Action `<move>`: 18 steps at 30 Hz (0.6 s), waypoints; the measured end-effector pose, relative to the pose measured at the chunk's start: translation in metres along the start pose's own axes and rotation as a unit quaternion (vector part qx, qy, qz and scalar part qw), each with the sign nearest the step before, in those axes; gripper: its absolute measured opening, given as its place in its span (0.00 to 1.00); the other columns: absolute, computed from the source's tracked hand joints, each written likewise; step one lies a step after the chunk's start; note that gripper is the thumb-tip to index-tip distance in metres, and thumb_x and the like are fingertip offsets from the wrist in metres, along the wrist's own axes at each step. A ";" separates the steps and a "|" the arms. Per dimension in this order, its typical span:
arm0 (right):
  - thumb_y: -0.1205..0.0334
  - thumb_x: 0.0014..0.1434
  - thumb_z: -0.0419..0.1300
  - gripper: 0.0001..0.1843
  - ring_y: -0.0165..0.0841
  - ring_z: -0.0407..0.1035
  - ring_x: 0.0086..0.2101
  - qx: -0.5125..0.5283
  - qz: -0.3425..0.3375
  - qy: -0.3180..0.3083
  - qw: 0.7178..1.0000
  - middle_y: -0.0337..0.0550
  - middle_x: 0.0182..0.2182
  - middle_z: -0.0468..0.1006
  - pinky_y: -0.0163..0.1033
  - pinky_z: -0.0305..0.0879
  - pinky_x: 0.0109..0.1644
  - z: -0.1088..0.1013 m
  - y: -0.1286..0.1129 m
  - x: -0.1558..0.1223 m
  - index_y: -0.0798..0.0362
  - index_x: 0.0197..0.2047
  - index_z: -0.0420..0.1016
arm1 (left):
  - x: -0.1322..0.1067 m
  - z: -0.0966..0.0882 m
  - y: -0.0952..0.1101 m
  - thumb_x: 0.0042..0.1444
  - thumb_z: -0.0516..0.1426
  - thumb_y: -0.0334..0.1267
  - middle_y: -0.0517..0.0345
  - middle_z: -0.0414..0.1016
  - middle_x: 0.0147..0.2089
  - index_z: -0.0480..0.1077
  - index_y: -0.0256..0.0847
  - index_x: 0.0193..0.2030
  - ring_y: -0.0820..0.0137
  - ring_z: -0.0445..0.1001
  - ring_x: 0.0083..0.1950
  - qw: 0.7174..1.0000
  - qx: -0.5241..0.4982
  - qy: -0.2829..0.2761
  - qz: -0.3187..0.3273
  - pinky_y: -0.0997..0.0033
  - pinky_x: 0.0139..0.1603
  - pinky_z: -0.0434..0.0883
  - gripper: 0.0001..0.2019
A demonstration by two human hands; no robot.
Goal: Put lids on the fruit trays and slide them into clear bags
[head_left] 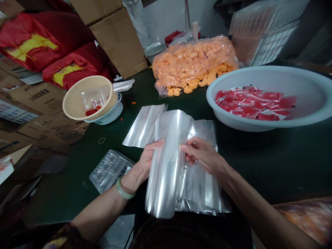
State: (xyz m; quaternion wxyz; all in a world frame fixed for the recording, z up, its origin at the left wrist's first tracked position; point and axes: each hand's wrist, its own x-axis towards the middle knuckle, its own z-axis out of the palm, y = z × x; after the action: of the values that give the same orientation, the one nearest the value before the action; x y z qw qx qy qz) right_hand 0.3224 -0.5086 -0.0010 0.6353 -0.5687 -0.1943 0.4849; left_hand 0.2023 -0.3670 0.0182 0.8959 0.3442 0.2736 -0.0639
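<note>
A stack of clear plastic bags [166, 173] is held upright and slightly curled in front of me. My left hand [148, 155] grips its left side, the fingers hidden behind the plastic. At the right edge, my right hand [198, 152] is closed with thumb and fingertips pinching the plastic. More clear bags [204, 186] lie under and beside my right hand. Just beyond my left hand rests another flat pile of clear bags [141, 126]. A clear moulded plastic tray [110, 169] lies left of my left wrist.
On the dark green table [67, 186] stand a beige bowl [71, 98] and a big pale blue basin [233, 121] holding red packets [256, 102]. A large bag of orange pieces [194, 62] sits at the back. Cardboard boxes [119, 41] and red bundles [75, 62] are stacked left.
</note>
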 end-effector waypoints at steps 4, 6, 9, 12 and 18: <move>0.53 0.49 0.61 0.15 0.25 0.63 0.20 0.013 -0.016 -0.006 1.000 0.32 0.17 0.66 0.31 0.61 0.21 -0.002 0.001 0.002 0.53 0.26 0.60 | 0.001 -0.002 0.002 0.49 0.55 0.43 0.43 0.76 0.37 0.68 0.27 0.46 0.55 0.76 0.42 1.000 0.008 0.007 0.006 0.57 0.46 0.71 0.22; 0.51 0.49 0.60 0.15 0.27 0.64 0.21 -0.044 -0.008 0.026 0.999 0.33 0.18 0.66 0.31 0.61 0.20 0.001 0.000 0.002 0.52 0.28 0.61 | 0.001 0.000 0.002 0.49 0.55 0.41 0.44 0.76 0.37 0.68 0.28 0.47 0.56 0.76 0.41 1.000 0.010 0.019 0.018 0.59 0.46 0.71 0.21; 0.47 0.45 0.63 0.20 0.27 0.64 0.20 -0.138 -0.006 0.077 0.987 0.34 0.19 0.67 0.31 0.61 0.18 0.005 -0.002 0.002 0.51 0.27 0.57 | 0.000 0.005 0.002 0.48 0.55 0.37 0.46 0.77 0.36 0.68 0.29 0.48 0.58 0.76 0.39 0.998 0.007 0.045 0.042 0.61 0.45 0.72 0.20; 0.49 0.45 0.63 0.21 0.28 0.64 0.20 -0.141 -0.009 0.073 0.987 0.33 0.20 0.67 0.32 0.63 0.19 0.006 -0.002 0.002 0.51 0.26 0.55 | -0.001 0.006 0.000 0.50 0.55 0.37 0.48 0.77 0.33 0.69 0.29 0.46 0.59 0.76 0.36 0.998 -0.004 0.048 0.031 0.61 0.43 0.72 0.17; 0.63 0.55 0.52 0.04 0.30 0.69 0.25 -0.078 0.016 0.028 0.996 0.38 0.23 0.71 0.34 0.69 0.25 0.002 -0.005 0.001 0.53 0.32 0.66 | 0.002 0.010 0.010 0.48 0.58 0.31 0.49 0.76 0.28 0.72 0.28 0.34 0.67 0.75 0.28 0.997 -0.002 0.076 0.029 0.68 0.37 0.73 0.08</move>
State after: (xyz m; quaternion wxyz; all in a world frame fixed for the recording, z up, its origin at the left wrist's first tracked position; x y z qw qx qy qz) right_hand 0.3231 -0.5056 0.0040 0.5865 -0.6328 -0.2049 0.4622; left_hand 0.2114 -0.3659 0.0284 0.8749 0.3539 0.3305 -0.0107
